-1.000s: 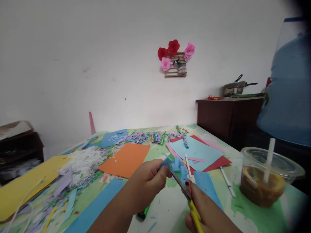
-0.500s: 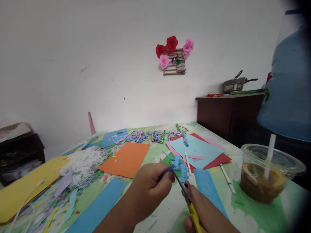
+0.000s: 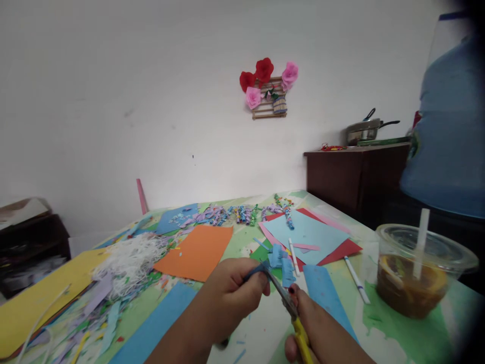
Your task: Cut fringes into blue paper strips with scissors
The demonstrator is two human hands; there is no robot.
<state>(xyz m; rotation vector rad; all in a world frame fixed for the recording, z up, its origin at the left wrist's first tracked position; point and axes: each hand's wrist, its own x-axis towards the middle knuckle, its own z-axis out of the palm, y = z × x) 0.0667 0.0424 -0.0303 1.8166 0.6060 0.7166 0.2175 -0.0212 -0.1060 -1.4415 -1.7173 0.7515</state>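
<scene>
Your L hand (image 3: 237, 290) is pinching thumb & fingers tight on a sm. dark-blue paper piece (image 3: 251, 273), which is sitting abt. mid-view, up over the table (image 3: 265, 336). Your R hand (image 3: 316, 323) is closing round the yellow-handled scissors (image 3: 302, 337), a fingertip resting nr. the pivot, blades pointing fwd. & L w/ the tip reaching the piece by your L fingertips; can't tell how far apart the blades are standing. Just beyond, fringed lt.-blue pieces (image 3: 281, 259) are lying beside a white pen (image 3: 293, 258); a 2nd pen (image 3: 356, 280) is lying farther R, nr. a lidded plastic cup (image 3: 468, 259) w/ a straw (image 3: 421, 237). A blue strip (image 3: 329, 296) is lying past your R hand, another strip (image 3: 159, 323) is running alongside your L forearm. Behind, a pale-blue sheet (image 3: 310, 236) is overlapping red & pink ones, & curled paper rolls (image 3: 244, 215) are lining the far side. Over L, an orange sheet (image 3: 197, 253), a white string heap (image 3: 132, 263) & a yellow sheet (image 3: 45, 298) are spreading out amid scraps.
</scene>
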